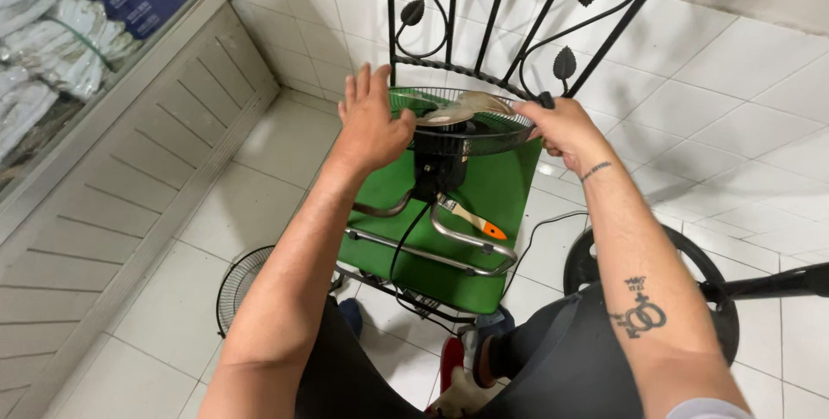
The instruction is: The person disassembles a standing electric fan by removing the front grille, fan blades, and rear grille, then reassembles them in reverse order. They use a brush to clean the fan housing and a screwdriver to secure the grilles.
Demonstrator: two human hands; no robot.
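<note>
The left hand (370, 117) is lying flat and open, fingers stretched and close together, its palm pressing against the left rim of a round wire fan guard (471, 130); it is not closing around anything. The right hand (561, 126) is gripping the guard's right rim, fingers curled over the wire edge, with a small black part showing just above the knuckles. Between the two hands the guard is sitting face up, and pale fan blades (462, 110) are showing through its wires. Under the guard a black motor housing (440, 169) is pointing down toward the person, and a black cord (401, 246) is trailing from it over the front edge of the seat.

The fan is resting on the green seat (501, 190) of a metal chair, whose black wrought-iron back (518, 31) with leaf shapes is rising just behind the guard. On the seat, just beside the motor housing, a brush (471, 219) with a pale handle and orange tip is lying, and a curved chrome tube (458, 246) is running across the seat's front.

On the white tiled floor (259, 195), a second wire guard (237, 285) is lying to the left of the chair, partly hidden by the left forearm. To the right, a round black base (691, 272) with a black pole is lying behind the right forearm. At far left a pale panelled counter front (129, 186) is running along the floor.
</note>
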